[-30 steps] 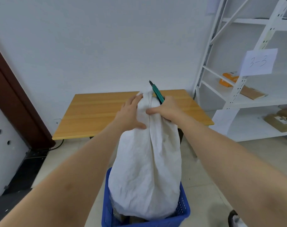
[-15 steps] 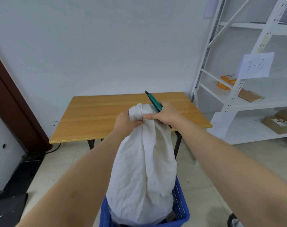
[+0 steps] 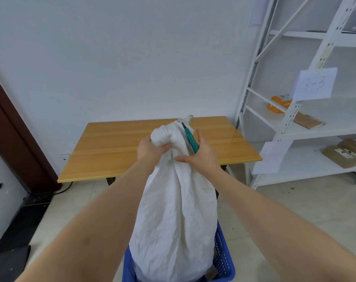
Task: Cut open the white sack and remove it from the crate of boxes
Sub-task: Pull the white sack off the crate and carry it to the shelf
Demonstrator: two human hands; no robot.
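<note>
A tall white sack [image 3: 177, 216] stands upright in a blue plastic crate [image 3: 224, 261] on the floor and hides what is inside. My left hand [image 3: 150, 150] is clenched around the bunched neck of the sack. My right hand [image 3: 201, 155] rests against the right side of the neck and holds a green-handled cutter [image 3: 190, 139]. Its dark tip points up and lies against the sack's tied top [image 3: 185, 121].
A wooden table [image 3: 116, 147] stands just behind the sack against the white wall. A white metal shelf rack [image 3: 307, 127] with cardboard parcels and a paper label fills the right side. A dark door frame [image 3: 12, 139] and cable are at left.
My left hand has closed tighter on the sack's neck and pulled it left. The cutter's tip now lies against the tied top, and my right hand's fingers have spread.
</note>
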